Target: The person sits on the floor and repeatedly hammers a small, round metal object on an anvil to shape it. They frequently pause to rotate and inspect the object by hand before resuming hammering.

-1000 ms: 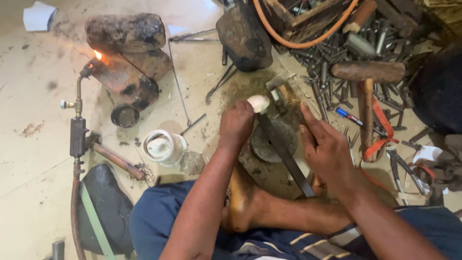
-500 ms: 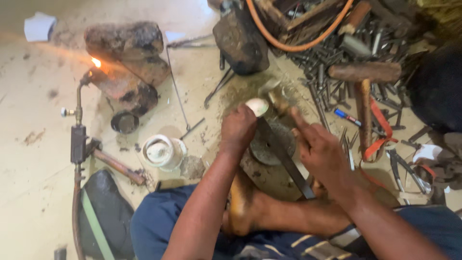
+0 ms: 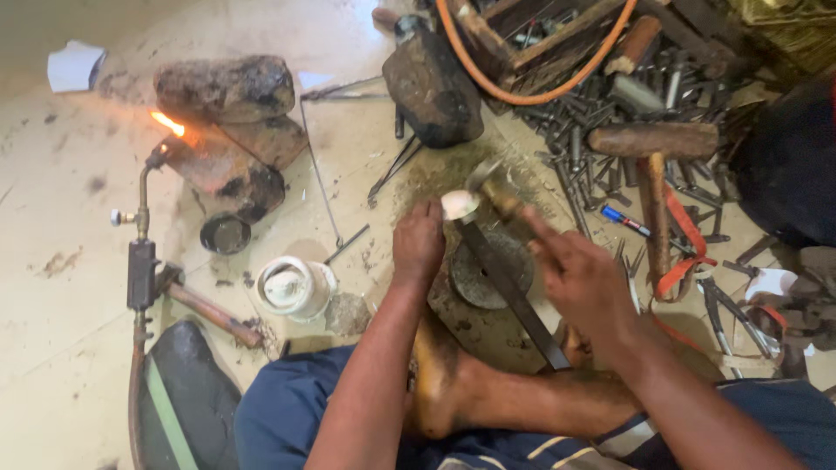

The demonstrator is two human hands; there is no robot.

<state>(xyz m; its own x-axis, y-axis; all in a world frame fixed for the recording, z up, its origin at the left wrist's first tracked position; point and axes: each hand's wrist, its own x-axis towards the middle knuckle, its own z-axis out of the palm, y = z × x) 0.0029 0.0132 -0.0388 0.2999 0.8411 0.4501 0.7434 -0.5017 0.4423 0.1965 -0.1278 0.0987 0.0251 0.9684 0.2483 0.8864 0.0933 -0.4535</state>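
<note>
Your left hand (image 3: 418, 248) grips the white piece (image 3: 459, 205) on the metal bar (image 3: 509, 292) while your right hand (image 3: 579, 278) swings a small hammer (image 3: 492, 187), so a glancing blow could catch those fingers.

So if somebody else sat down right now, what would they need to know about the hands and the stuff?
Left hand: steadies a pale rounded piece on top of a dark metal bar.
Right hand: holds a small hammer, blurred, by the piece.
The bar leans over a round metal block, above the bare foot.
The torch is lit and burns on the bricks.
How far the piece is shaped cannot be told.
</note>
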